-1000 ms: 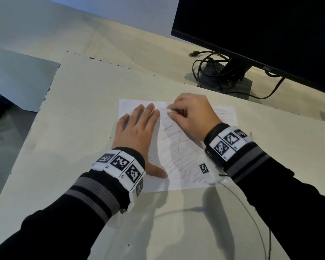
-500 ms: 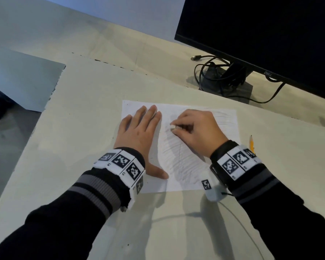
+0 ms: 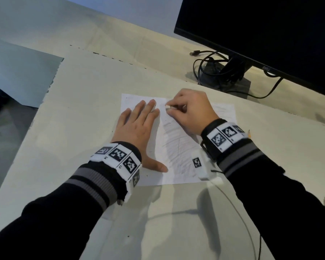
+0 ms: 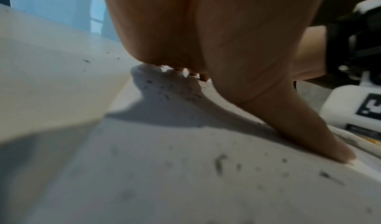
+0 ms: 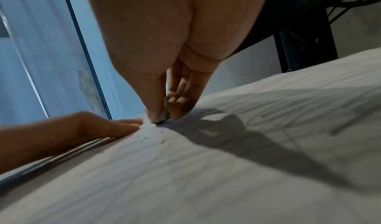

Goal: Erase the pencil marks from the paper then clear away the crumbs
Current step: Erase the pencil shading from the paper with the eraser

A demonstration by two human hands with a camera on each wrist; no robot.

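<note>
A white sheet of paper (image 3: 180,158) with grey pencil strokes lies on the pale board. My left hand (image 3: 137,128) lies flat on its left half, fingers straight and thumb spread, pressing it down. My right hand (image 3: 188,109) pinches a small white eraser (image 3: 167,106) near the sheet's top edge, just right of the left fingertips. In the right wrist view the eraser (image 5: 163,115) touches the paper (image 5: 226,170) between thumb and fingers. Dark crumbs (image 4: 171,90) lie on the paper (image 4: 185,186) under and around the left hand (image 4: 226,48).
A black monitor (image 3: 261,34) on a stand (image 3: 231,77) with tangled cables stands at the back right. A yellow pencil (image 3: 249,133) peeks out beside the right wrist. The board's jagged left edge (image 3: 53,79) drops off toward a grey sheet (image 3: 21,76).
My right hand has slid the eraser back up the sheet, from the mid-page strokes to near the top edge. The left hand stays flat in place.
</note>
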